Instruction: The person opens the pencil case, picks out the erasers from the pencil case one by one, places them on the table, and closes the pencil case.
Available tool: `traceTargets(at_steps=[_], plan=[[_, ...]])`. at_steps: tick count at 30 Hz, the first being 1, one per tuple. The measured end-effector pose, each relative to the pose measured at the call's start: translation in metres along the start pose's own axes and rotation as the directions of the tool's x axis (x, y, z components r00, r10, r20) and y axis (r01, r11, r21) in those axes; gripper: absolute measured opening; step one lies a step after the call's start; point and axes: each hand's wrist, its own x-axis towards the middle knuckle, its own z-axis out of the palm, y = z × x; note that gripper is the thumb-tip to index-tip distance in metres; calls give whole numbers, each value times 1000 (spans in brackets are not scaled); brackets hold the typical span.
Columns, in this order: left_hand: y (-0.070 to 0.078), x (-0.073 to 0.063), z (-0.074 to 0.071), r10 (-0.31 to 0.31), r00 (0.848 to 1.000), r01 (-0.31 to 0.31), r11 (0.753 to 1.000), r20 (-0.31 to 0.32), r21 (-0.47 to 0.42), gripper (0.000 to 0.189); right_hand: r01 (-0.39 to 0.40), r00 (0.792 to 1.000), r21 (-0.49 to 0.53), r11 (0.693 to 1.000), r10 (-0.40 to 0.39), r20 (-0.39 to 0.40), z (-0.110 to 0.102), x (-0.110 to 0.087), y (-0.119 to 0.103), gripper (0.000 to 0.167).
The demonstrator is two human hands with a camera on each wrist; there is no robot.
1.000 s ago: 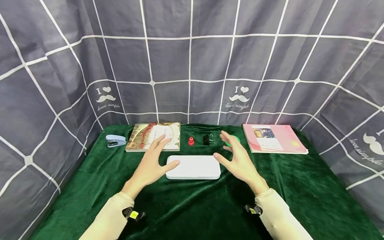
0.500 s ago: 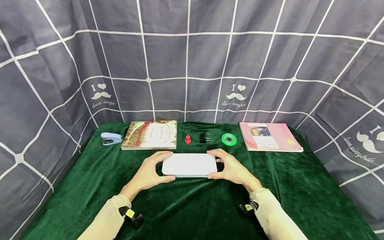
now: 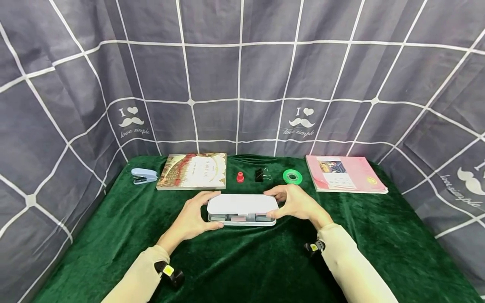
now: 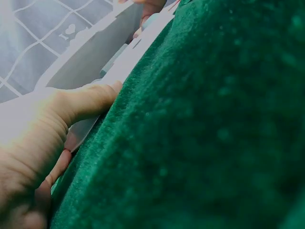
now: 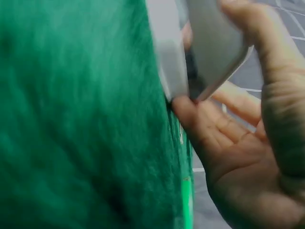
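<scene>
A flat white hinged case (image 3: pixel 242 203) lies on the green cloth in front of me, its lid tilted up along the near side. Grey and pinkish blocks (image 3: pixel 238 219) show in the gap beneath the lid. My left hand (image 3: pixel 189 215) grips the case's left end, thumb at the near bottom edge and fingers round the far side. With the thumb at the lid's raised near edge, my right hand (image 3: pixel 297 205) holds the right end. The right wrist view shows the lid's grey underside (image 5: pixel 214 43) between that thumb and fingers; the left wrist view shows my left thumb (image 4: pixel 90 101) against the base.
Along the back lie a light blue stapler (image 3: pixel 144 175), a patterned book (image 3: pixel 191 171), a small red piece (image 3: pixel 240 177), a black binder clip (image 3: pixel 261 175), a green tape roll (image 3: pixel 292 176) and a pink book (image 3: pixel 346 173). A grey gridded curtain (image 3: pixel 212 75) surrounds the cloth-covered table (image 3: pixel 242 265).
Both hands have come down from above onto the ends of the case and grip it. The lid's near edge, down half a second ago, has risen with my right thumb.
</scene>
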Motion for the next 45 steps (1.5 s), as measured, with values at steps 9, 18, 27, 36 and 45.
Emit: traceTargets(at_steps=[9, 18, 27, 36, 45], plan=[[-2, 1, 2, -89, 995, 80, 980, -41, -181, 90, -149, 989, 138, 979, 148, 20, -10, 8, 1, 47], [-5, 2, 2, -111, 994, 110, 980, 2, -169, 92, -73, 948, 144, 987, 114, -298, -11, 10, -13, 43], [-4, 1, -3, -107, 994, 106, 983, 1, -150, 99, 204, 955, -104, 973, -221, -198, -1, 0, -31, 16], [-5, 1, -3, -146, 989, 149, 980, 33, -131, 97, 300, 954, -348, 888, -279, 112, 11, 5, -26, 30], [-4, 1, -4, -163, 986, 167, 976, 36, -142, 91, 304, 951, -366, 879, -299, 73, 9, 12, -28, 21]])
